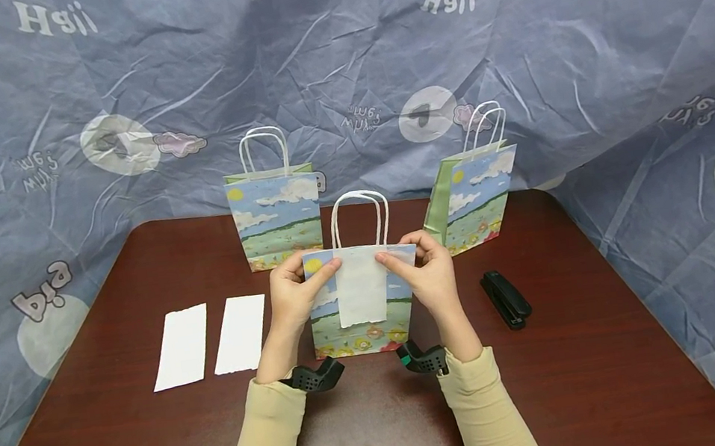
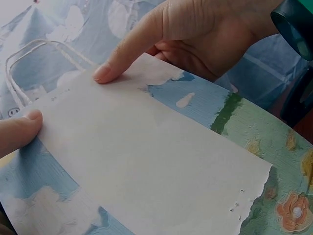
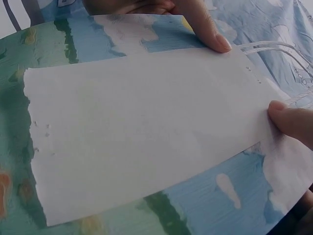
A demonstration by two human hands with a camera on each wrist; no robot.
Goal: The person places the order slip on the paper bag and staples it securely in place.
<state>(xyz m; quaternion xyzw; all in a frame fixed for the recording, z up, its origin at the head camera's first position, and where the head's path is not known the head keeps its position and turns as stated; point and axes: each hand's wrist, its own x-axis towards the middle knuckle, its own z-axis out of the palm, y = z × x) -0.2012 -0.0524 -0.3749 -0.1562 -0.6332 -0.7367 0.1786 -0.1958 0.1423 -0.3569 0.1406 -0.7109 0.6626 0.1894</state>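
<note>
A paper gift bag [image 1: 363, 337] with a painted sky and meadow stands in front of the person, its white handles up. Against its front lies a white paper strip [image 1: 361, 286], top end at the bag's rim. The left hand [image 1: 290, 292] pinches strip and bag at the top left, thumb in front, other fingers behind and mostly hidden. On the other side, the right hand [image 1: 433, 273] pinches the top right likewise. In the right wrist view the strip's lower end [image 3: 41, 147] looks ragged, and small marks dot both ends.
Two white paper strips [image 1: 182, 347] lie on the table's left. A black stapler [image 1: 506, 299] rests at the right. Two similar gift bags stand behind, one back left [image 1: 276, 215], the other back right [image 1: 483, 195]. A printed blue cloth [image 1: 324, 69] hangs behind the brown table [image 1: 574, 375].
</note>
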